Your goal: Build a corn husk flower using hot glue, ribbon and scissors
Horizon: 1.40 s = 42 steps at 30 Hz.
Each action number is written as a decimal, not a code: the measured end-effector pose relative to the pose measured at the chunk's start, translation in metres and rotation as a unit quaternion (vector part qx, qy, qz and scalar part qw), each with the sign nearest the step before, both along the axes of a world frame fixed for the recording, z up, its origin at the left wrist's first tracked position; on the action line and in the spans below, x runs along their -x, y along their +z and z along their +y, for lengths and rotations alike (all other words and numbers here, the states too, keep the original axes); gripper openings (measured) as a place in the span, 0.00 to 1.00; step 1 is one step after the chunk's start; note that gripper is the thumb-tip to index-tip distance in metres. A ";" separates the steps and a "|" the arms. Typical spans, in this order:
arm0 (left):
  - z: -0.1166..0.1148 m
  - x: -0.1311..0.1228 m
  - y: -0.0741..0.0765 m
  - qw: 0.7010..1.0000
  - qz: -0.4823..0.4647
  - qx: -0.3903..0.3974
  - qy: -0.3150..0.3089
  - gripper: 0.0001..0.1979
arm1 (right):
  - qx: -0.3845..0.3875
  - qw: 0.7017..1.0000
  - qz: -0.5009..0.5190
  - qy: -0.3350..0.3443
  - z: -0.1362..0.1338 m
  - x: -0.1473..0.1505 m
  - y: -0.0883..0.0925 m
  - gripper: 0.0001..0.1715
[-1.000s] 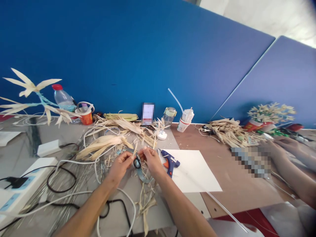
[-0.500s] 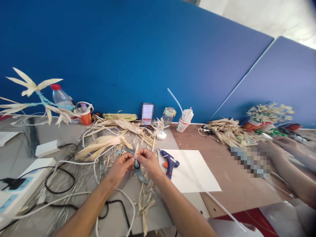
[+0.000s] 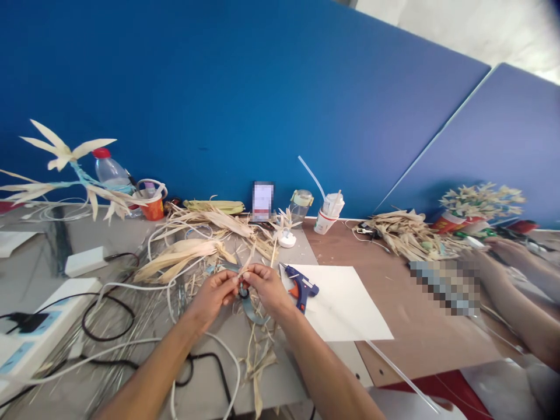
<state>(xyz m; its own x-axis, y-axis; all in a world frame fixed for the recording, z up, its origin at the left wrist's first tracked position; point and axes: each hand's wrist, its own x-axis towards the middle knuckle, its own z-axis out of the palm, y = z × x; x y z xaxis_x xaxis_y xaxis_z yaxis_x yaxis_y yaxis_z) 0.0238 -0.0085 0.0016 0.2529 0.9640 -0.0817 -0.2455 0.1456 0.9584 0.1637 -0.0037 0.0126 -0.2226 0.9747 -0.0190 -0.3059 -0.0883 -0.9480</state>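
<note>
My left hand point(image 3: 222, 288) and my right hand point(image 3: 263, 284) meet above the table, fingertips pinched together. Between them is a thin, pale strip of corn husk point(image 3: 251, 256), its narrow tip pointing up and slightly right. The lower end of the strip is hidden by my fingers. Just beneath my hands lies a pair of scissors point(image 3: 252, 312) with grey handles, partly covered. To the right of my right hand, a blue glue gun point(image 3: 301, 287) with an orange trigger rests on a white sheet of paper point(image 3: 345, 315). Dried husks point(image 3: 179, 256) lie behind my left hand.
A white power strip point(image 3: 52, 315), looping cables and thin wires point(image 3: 126, 350) cover the left side. At the back stand a phone point(image 3: 263, 199), a jar point(image 3: 301, 205) and a white cup point(image 3: 326, 221). Another person's hands point(image 3: 476, 262) work at the right, near a husk pile point(image 3: 400, 230).
The husk strip between my fingers has gone from nearly upright to leaning right, and more of its length shows. My hands stay close together in almost the same place.
</note>
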 end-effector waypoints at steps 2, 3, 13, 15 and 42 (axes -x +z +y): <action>0.000 0.001 0.001 0.999 -0.029 0.016 0.007 0.11 | 0.028 0.998 0.060 0.023 0.000 -0.003 0.002 0.10; 0.000 0.001 0.002 0.998 -0.049 0.026 0.012 0.10 | 0.047 0.995 0.087 0.028 0.001 -0.004 0.003 0.13; 0.001 0.007 0.005 0.986 -0.150 0.071 0.018 0.09 | 0.058 0.989 0.096 -0.093 0.010 -0.018 -0.001 0.11; 0.002 0.007 0.005 0.986 -0.149 0.068 0.018 0.10 | 0.043 0.993 0.071 -0.088 0.009 -0.016 -0.001 0.12; 0.018 0.028 0.000 0.977 -0.193 0.077 0.054 0.07 | -0.106 0.954 -0.237 -0.149 0.022 -0.029 -0.005 0.08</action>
<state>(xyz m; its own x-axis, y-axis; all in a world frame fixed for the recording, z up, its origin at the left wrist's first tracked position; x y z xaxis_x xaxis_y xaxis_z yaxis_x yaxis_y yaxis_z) -0.0041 0.0098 0.0018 0.1917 0.9705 -0.1464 -0.6065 0.2344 0.7597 0.1931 0.0182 0.0072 0.0502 0.9863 0.1568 0.1812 0.1454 -0.9726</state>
